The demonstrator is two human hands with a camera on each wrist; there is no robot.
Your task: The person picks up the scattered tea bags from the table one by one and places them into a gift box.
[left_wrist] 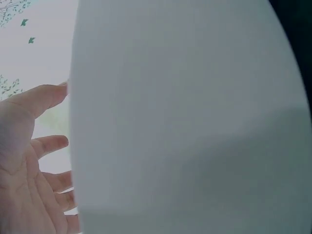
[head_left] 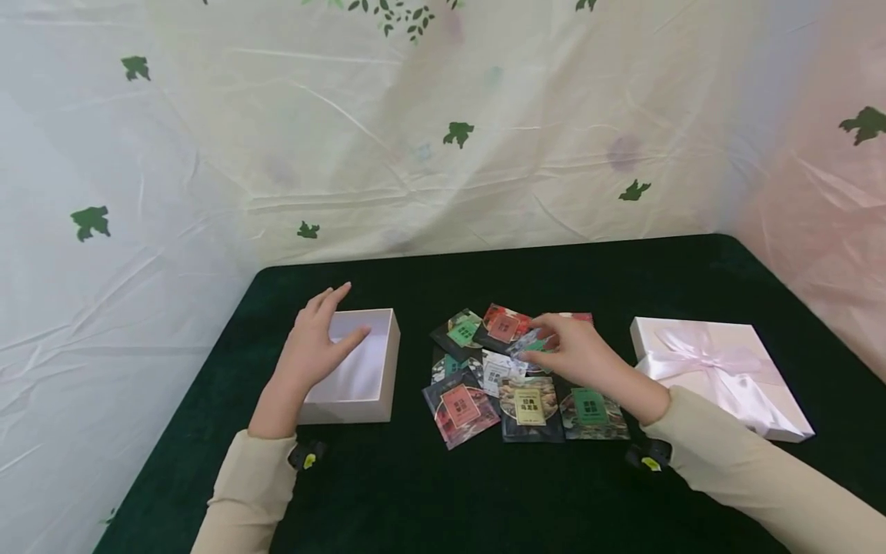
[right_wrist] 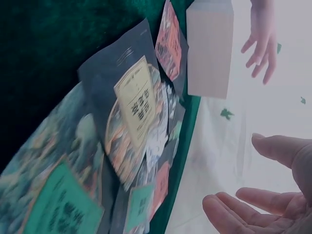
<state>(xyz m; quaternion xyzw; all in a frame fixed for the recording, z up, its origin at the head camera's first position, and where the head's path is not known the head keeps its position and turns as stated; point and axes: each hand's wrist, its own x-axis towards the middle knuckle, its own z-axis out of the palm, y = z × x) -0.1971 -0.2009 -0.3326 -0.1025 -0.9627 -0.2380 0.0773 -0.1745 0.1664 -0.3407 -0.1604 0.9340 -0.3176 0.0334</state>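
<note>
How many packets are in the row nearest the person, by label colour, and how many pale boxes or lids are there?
Red-label packet: 1
Yellow-label packet: 1
Green-label packet: 1
Open pale box: 1
Ribboned box or lid: 1
Total: 5

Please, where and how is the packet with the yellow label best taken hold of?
Probably pinch the thin yellow-labelled packet at its near edge, coming from that same side: this edge lies uncovered, while other packets crowd its far end.
</note>
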